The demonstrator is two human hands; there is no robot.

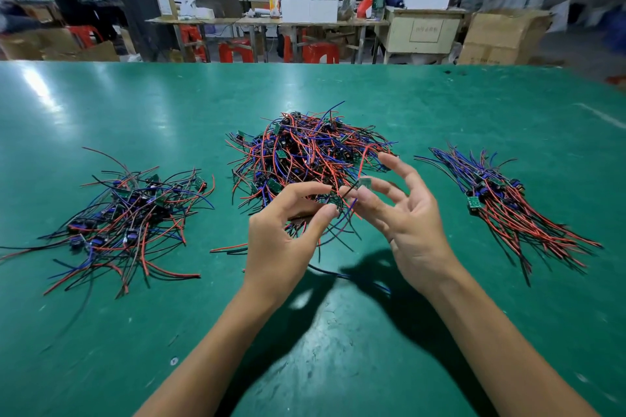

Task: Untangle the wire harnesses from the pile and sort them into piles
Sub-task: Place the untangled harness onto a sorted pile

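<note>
A: Where do the harnesses lie?

B: In 3 groups on the green tabletop [101, 105]. The tangled pile [305, 152] sits in the middle, a loose left pile [132, 213] lies well apart from it, and a right pile [504, 206] has its red, blue and black wires mostly lined up, fanning toward the near right.

A: And the hands?

B: Both hover at the near edge of the tangled pile. The left hand [284, 234] curls thumb and forefinger around wires there. The right hand [403, 217] pinches a harness [364, 183] between thumb and forefinger, its small green board at the fingertips, while the other 3 fingers spread wide. Red and blue wires trail from that pinch down toward the tabletop.

A: How much open room is there?

B: Bare green strips separate the 3 groups, a broad bare band runs behind them to the far edge, and the near part around the forearms is bare except for their shadows.

A: Any containers?

B: Only beyond the far edge: cardboard boxes [501, 37] on the floor at right; their contents cannot be seen.
</note>
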